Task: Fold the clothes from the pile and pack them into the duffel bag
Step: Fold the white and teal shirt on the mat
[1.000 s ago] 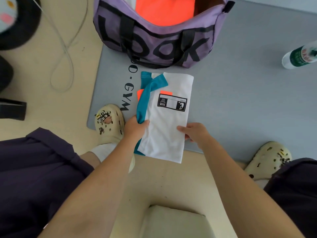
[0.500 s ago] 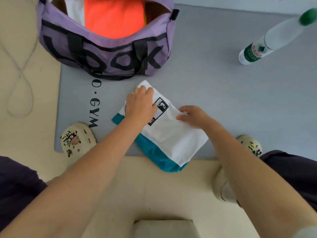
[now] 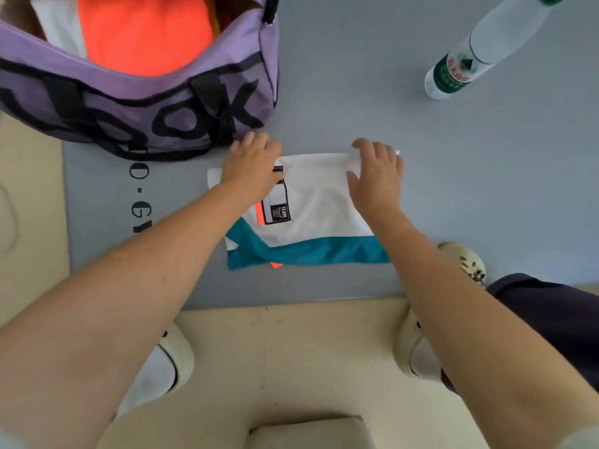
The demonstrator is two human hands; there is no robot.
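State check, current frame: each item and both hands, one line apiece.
duffel bag: open, orange garment and white garment inside.
white and teal garment: folded, flat on the gym mat.
water bottle: standing, capped.
left hand: fingers straight, resting on the garment's far left corner.
right hand: fingers spread at the garment's far right edge; grip unclear.

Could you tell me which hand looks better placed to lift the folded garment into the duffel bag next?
Probably the left. The left hand rests on the folded garment at the corner nearest the open duffel bag; the right hand lies on the far corner, away from the bag.
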